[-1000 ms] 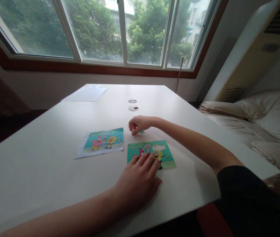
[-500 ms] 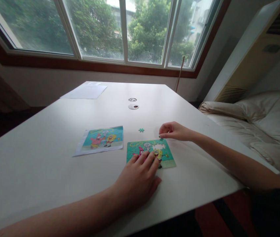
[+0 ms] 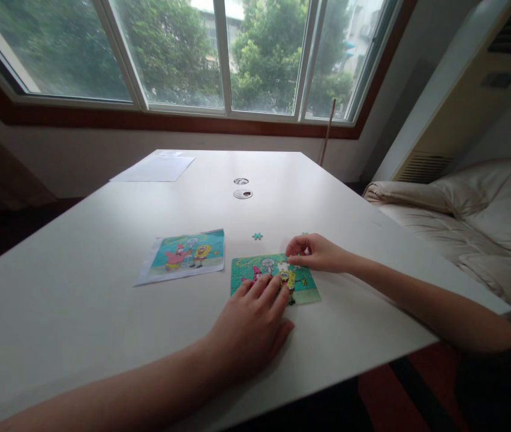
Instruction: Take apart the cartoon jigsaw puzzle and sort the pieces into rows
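Observation:
A cartoon jigsaw puzzle (image 3: 308, 295) in green and yellow lies on the white table, with a gap in its upper right part. My left hand (image 3: 253, 324) rests over the puzzle's lower left, fingers stretched out and pressing lightly on it. At the gap, my right hand (image 3: 316, 252) pinches a small puzzle piece (image 3: 288, 261), mostly hidden by the fingertips. One loose green puzzle piece (image 3: 257, 236) sits just beyond the puzzle. Another loose piece (image 3: 304, 234) shows partly behind my right hand.
Left of the puzzle lies a printed sheet (image 3: 188, 250) with the same cartoon picture. White papers (image 3: 154, 168) are at the far left corner of the table (image 3: 80, 288). Two round inserts (image 3: 243, 194) are set in the tabletop. A pale sofa (image 3: 435, 207) stands to the right.
My right hand has moved down and inward from beyond the puzzle's top edge to the gap, uncovering a loose piece behind it. My left hand has stayed in place.

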Action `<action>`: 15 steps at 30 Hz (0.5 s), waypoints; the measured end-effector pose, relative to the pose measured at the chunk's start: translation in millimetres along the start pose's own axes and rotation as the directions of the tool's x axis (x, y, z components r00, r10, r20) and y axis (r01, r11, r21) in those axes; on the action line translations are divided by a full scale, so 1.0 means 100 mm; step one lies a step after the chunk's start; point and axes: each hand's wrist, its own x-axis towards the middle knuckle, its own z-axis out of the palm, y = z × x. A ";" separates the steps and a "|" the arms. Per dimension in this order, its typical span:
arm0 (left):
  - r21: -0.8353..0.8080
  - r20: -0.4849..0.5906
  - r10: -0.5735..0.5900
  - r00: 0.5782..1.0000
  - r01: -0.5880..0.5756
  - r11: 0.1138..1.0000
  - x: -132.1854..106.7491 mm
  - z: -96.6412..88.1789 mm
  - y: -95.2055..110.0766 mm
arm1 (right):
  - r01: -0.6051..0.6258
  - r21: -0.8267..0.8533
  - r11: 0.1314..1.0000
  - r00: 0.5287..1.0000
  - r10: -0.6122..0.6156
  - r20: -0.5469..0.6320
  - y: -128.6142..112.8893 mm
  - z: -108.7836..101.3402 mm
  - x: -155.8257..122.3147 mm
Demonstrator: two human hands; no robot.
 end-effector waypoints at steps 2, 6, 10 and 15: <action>-0.003 0.002 0.002 1.000 -0.002 1.000 0.00 0.00 0.00 | -0.013 0.002 1.000 1.000 0.013 -0.015 0.01 0.01 0.00; -0.006 0.017 -0.006 1.000 0.006 1.000 0.01 -0.01 0.01 | -0.023 -0.017 1.000 0.999 0.022 -0.039 0.02 0.04 0.00; -0.002 0.022 -0.008 1.000 0.008 1.000 0.01 -0.01 0.01 | 0.007 -0.142 0.990 0.996 -0.020 -0.090 -0.01 0.06 -0.02; -0.006 0.007 -0.002 1.000 0.002 1.000 0.01 0.01 0.00 | 0.024 -0.256 0.966 0.987 -0.064 -0.148 -0.03 0.07 -0.04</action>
